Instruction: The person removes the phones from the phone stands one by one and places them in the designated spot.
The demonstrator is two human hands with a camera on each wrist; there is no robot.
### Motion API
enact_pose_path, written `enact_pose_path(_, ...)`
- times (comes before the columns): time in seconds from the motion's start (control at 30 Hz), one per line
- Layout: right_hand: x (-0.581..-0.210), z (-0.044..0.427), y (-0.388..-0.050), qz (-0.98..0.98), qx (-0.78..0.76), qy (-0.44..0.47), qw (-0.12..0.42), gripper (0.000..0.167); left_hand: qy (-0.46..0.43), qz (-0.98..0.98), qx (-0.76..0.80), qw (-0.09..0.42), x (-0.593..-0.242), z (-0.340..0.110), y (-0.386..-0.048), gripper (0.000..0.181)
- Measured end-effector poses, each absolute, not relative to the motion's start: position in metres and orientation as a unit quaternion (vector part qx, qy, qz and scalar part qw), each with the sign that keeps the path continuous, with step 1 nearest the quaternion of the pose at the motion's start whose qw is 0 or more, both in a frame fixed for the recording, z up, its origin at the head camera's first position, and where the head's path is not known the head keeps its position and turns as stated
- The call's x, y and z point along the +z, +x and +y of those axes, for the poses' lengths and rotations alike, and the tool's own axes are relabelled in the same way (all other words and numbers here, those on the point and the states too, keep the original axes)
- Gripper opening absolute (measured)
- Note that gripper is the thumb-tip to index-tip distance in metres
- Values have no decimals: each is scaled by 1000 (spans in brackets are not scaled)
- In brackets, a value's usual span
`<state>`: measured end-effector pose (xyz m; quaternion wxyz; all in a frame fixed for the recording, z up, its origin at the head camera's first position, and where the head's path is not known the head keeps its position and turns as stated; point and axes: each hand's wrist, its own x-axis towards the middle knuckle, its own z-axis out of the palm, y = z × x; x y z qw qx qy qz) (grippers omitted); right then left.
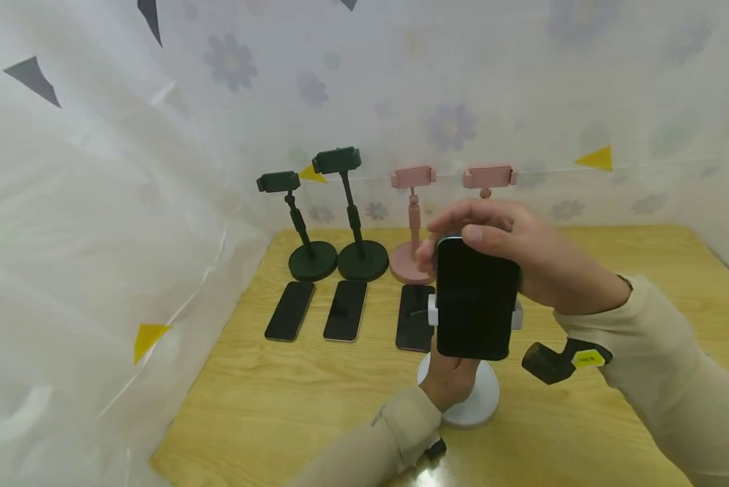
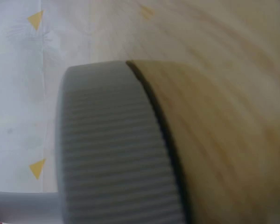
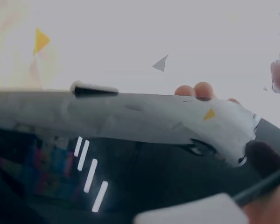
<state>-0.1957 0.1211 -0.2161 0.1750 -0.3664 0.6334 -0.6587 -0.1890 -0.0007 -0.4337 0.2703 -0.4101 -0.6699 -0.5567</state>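
A black-screened phone (image 1: pixel 479 304) sits upright between the white side grips (image 1: pixel 433 311) of a white phone stand (image 1: pixel 485 402). My right hand (image 1: pixel 531 257) holds the phone by its top edge, thumb on the screen side and fingers behind. In the right wrist view, fingertips (image 3: pixel 203 89) show past the glossy phone screen (image 3: pixel 144 172), near a white clamp end (image 3: pixel 191 212). Below the phone, my left hand (image 1: pixel 452 379) grips the stand's post; the phone hides its fingers. The left wrist view shows the stand's ribbed base rim (image 2: pixel 114 140) close up.
Behind stand two dark green phone stands (image 1: pixel 362 260) and two pink ones (image 1: pixel 407 264), one partly hidden by my right hand. Three phones (image 1: pixel 345 311) lie flat before them on the wooden table (image 1: pixel 267 406). White sheeting (image 1: pixel 127 203) hangs at the left and back.
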Motion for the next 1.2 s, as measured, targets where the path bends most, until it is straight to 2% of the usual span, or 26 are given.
enact_pose_path(0.13,-226,124,-201,579,-676,-397,225,34,-408,-668,-566,259,-422,-6,-184,7)
enact_pose_path(0.27,-232,125,-203,559,-674,-418,243,38,-403,-667,-569,261,-407,-9,-176,10)
enact_pose_path(0.47,-235,124,-203,561,-681,-405,240,35,-398,-665,-581,246,-406,-9,-177,9)
enact_pose_path(0.6,-234,120,-203,562,-689,-396,229,33,-397,-663,-586,243,-417,-7,-185,8)
enact_pose_path(0.83,-230,115,-201,578,-696,-377,199,30,-402,-661,-578,257,-440,-2,-198,8)
enact_pose_path(1.2,-227,117,-192,607,-701,-325,184,28,-401,-678,-547,283,-443,0,-190,9)
